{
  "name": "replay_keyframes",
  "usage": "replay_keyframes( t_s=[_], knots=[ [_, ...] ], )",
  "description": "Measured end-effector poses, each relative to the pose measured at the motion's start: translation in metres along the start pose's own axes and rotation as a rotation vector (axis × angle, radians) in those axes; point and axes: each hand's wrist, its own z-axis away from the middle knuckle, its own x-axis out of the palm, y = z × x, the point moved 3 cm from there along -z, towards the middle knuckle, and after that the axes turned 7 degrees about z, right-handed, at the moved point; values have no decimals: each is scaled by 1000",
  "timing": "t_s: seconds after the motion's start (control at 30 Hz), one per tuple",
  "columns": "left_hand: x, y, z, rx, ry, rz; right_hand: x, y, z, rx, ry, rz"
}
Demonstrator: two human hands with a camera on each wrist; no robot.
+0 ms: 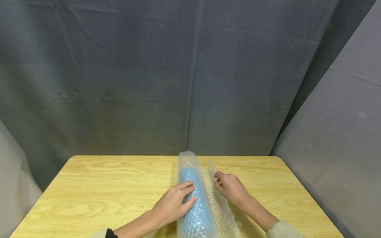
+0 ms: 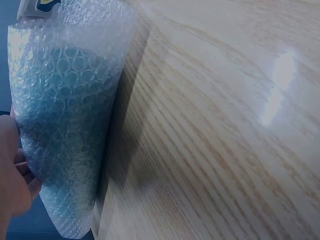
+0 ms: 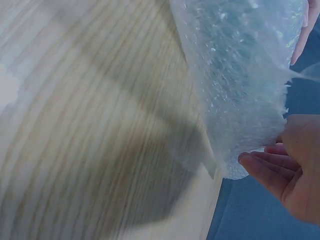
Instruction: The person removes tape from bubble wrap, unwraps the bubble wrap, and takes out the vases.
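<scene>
On the table lies a light-blue cylindrical roll [image 1: 190,180], seen through layers of clear bubble wrap [image 1: 188,158] that reach past its far end. My left hand [image 1: 172,203] rests on top of the roll, fingers spread over it and thumb nearer me. In the left wrist view the wrapped roll [image 2: 70,115] stands out large, with the fingertips at its side. To the right of the roll, a loose flap of bubble wrap [image 1: 220,205] extends outward. My right hand [image 1: 233,188] pinches the far corner of that flap; in the right wrist view the fingertips [image 3: 245,159] meet its ragged edge.
The wood-grain table [image 1: 119,185] has rounded far corners. Grey cloth [image 1: 134,82] hangs behind it, and paler cloth panels [image 1: 336,132] flank both sides. A small white item with a dark-and-yellow patch [image 2: 42,7] shows at the left wrist view's top edge.
</scene>
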Motion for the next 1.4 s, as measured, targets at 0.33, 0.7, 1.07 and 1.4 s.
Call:
replay_keyframes(
  t_s=[0.33, 0.7, 1.07, 1.4],
  knots=[
    [1, -1, 1, 21, 22, 7, 4, 17, 11, 33, -37, 6],
    [0, 0, 0, 27, 31, 17, 8, 31, 20, 94, -63, -7],
    [0, 1, 0, 16, 23, 20, 15, 41, 25, 145, -85, 7],
    [0, 0, 1, 16, 23, 24, 21, 47, 30, 192, -102, -5]
  ],
)
